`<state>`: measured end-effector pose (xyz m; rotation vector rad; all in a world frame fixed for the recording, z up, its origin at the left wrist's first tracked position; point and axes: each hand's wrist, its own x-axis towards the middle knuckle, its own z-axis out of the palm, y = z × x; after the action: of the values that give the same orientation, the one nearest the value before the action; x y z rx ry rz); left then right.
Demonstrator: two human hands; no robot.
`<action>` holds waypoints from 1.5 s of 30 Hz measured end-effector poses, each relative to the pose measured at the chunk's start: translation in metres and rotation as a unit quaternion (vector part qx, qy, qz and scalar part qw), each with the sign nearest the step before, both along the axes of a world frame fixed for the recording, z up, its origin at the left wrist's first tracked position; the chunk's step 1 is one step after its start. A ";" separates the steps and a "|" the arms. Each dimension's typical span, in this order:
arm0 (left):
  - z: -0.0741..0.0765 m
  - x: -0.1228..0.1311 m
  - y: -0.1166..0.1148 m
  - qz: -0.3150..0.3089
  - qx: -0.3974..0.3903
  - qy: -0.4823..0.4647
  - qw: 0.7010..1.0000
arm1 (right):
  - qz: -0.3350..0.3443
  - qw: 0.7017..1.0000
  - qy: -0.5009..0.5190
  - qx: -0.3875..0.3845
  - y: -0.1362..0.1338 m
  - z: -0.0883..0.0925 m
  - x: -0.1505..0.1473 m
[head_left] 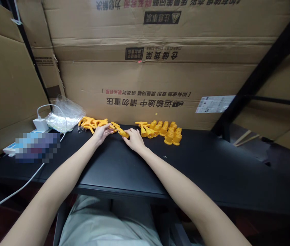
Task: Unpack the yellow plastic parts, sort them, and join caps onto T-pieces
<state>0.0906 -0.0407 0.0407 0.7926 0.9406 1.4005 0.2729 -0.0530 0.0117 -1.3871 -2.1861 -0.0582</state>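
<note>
My left hand (102, 133) is closed at the fingertips around a yellow T-shaped plastic handle (114, 127), partly hidden by the fingers. In my right hand (135, 140) is a yellow plastic piece (123, 133), gripped between thumb and fingers and pointing toward the left hand. A short bit of chain seems to lie between the two pieces, too small to make out clearly. Left of my left hand lies a heap of yellow handles (88, 122) with thin metal chains. Beyond my right hand, several yellow cone-shaped pieces (150, 132) lie on their sides.
Upright yellow cup-like pieces (169, 136) stand grouped on the black table (124, 171). At left are a clear plastic bag (65, 114), a white charger (40, 124), a power strip (10, 149) and a white cable (36, 172). Cardboard (145, 75) walls the back.
</note>
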 end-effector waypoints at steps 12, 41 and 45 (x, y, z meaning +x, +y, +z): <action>-0.004 -0.009 0.004 -0.065 -0.002 0.081 0.995 | -0.002 1.000 -0.001 0.013 0.000 0.000 0.003; -0.012 -0.016 -0.005 0.009 0.276 0.573 0.771 | 0.087 0.995 0.051 -0.002 0.011 0.017 0.029; -0.009 -0.015 -0.006 0.024 0.256 0.603 0.755 | 0.129 0.972 0.180 -0.079 0.022 0.012 0.034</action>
<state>0.0757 -0.0470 0.0314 2.2553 1.5313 1.0844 0.3068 -0.0311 0.0233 -1.0796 -2.0718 0.4382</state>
